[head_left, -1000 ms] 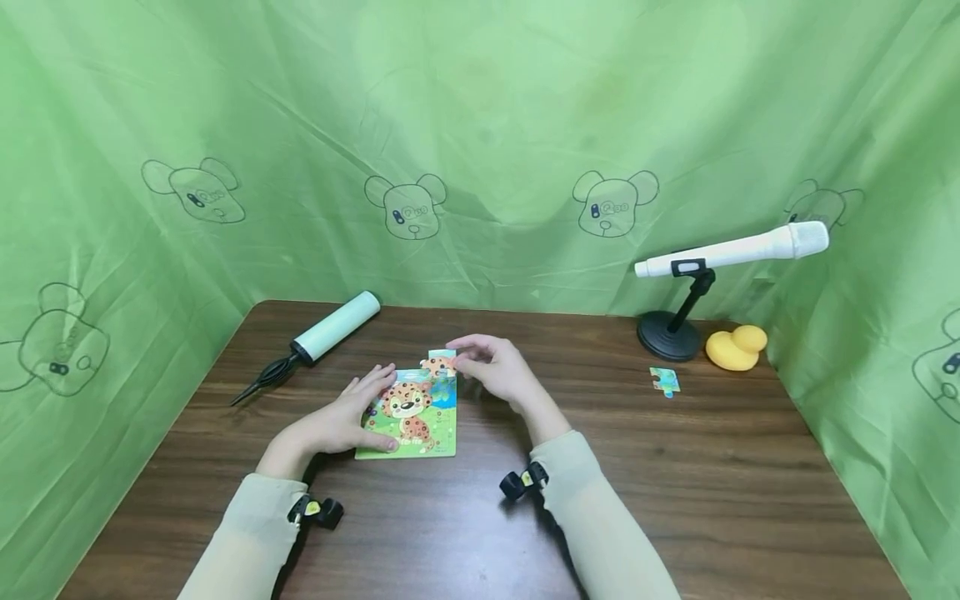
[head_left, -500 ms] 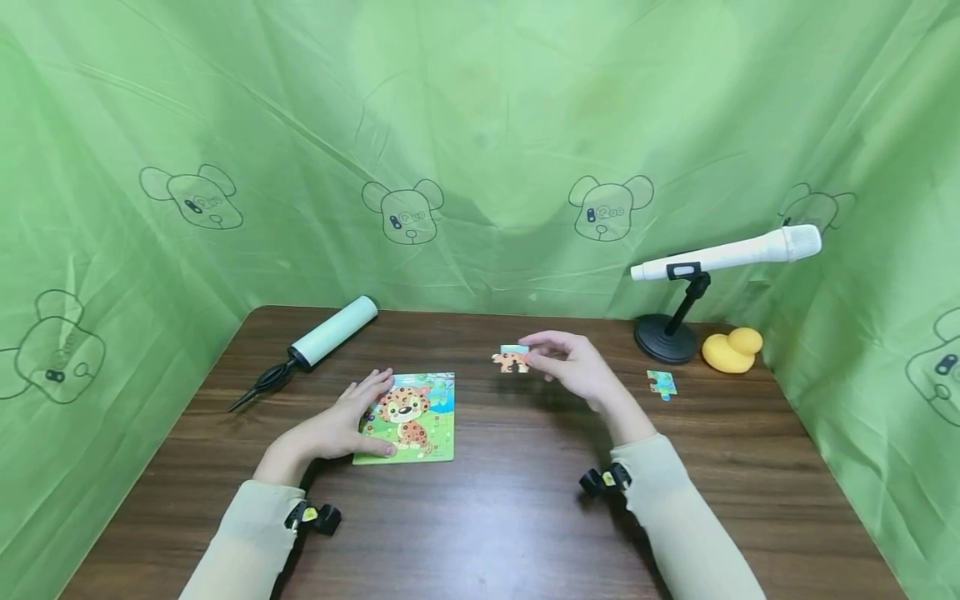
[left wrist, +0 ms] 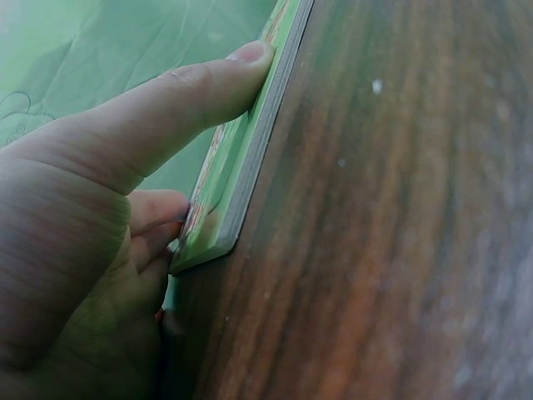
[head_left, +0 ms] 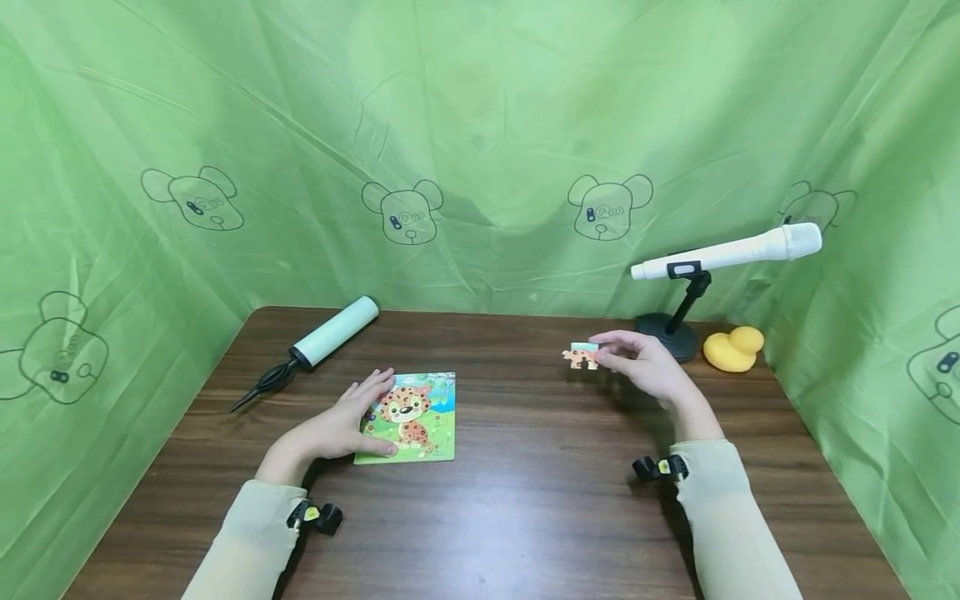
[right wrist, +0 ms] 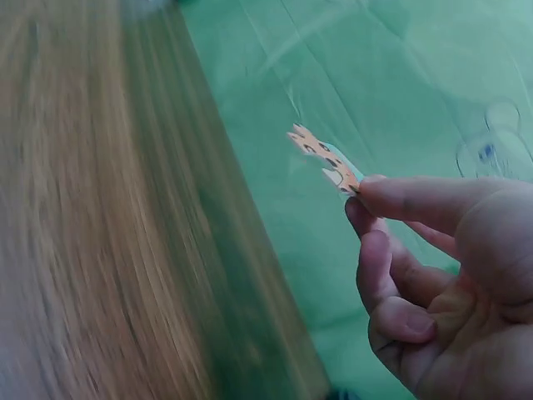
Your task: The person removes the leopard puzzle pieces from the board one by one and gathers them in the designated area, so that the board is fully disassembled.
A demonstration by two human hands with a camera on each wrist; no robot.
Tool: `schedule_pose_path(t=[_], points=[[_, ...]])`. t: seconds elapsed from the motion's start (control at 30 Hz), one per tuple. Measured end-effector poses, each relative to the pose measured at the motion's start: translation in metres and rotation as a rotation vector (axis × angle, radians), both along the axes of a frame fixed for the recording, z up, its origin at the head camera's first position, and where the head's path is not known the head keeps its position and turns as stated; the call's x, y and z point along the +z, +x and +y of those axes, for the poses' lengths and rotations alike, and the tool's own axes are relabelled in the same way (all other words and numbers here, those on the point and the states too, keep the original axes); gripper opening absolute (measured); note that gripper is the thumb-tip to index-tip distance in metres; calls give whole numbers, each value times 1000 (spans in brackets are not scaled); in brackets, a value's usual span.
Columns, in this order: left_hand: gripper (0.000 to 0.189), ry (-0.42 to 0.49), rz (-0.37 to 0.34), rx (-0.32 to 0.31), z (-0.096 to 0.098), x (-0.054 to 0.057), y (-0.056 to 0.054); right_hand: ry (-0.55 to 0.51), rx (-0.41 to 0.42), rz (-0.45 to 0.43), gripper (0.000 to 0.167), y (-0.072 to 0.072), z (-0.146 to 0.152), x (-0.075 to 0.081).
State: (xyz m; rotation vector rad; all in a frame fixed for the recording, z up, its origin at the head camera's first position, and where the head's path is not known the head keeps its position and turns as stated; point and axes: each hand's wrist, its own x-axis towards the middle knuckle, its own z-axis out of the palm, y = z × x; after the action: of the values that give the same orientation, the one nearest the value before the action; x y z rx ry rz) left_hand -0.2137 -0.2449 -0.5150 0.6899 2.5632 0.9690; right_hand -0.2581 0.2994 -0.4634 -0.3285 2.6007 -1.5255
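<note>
A square puzzle board (head_left: pixel 416 408) with a cartoon leopard lies flat on the table, left of centre. My left hand (head_left: pixel 341 425) rests on its left side, fingers extended and spread, the thumb (left wrist: pixel 241 79) pressing on the board's face near its front edge. Away to the right, my right hand (head_left: pixel 648 367) pinches a small jigsaw piece (head_left: pixel 581 357) between thumb and fingertips. That piece is orange with dark spots and a pale blue strip; in the right wrist view it is held off the table, seen nearly edge-on.
A mint-green hand pump (head_left: pixel 333 333) with a black nozzle lies at the back left. At the back right, a white microphone (head_left: pixel 738 252) sits on a black stand (head_left: pixel 678 337), beside a yellow rubber duck (head_left: pixel 732 348). A green curtain (head_left: pixel 480 150) hangs behind the table.
My right hand has carried the jigsaw piece from the board's top edge rightward, toward the microphone stand. It now hides the loose blue-green piece seen there before. My left hand has stayed on the board.
</note>
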Motion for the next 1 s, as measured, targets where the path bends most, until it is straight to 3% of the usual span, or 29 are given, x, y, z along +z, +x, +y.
schedule_pose_path(t=[0.27, 0.53, 0.77, 1.0], points=[[122, 5, 6, -4, 1, -2, 0, 37, -57, -2, 37, 7, 35, -1], [122, -6, -5, 0, 2, 0, 0, 79, -54, -40, 37, 12, 57, -9], [123, -6, -7, 2, 2, 2, 0, 141, 10, -35, 34, 8, 65, -21], [123, -4, -7, 7, 1, 3, 1, 195, -11, -6, 32, 3, 62, -27]])
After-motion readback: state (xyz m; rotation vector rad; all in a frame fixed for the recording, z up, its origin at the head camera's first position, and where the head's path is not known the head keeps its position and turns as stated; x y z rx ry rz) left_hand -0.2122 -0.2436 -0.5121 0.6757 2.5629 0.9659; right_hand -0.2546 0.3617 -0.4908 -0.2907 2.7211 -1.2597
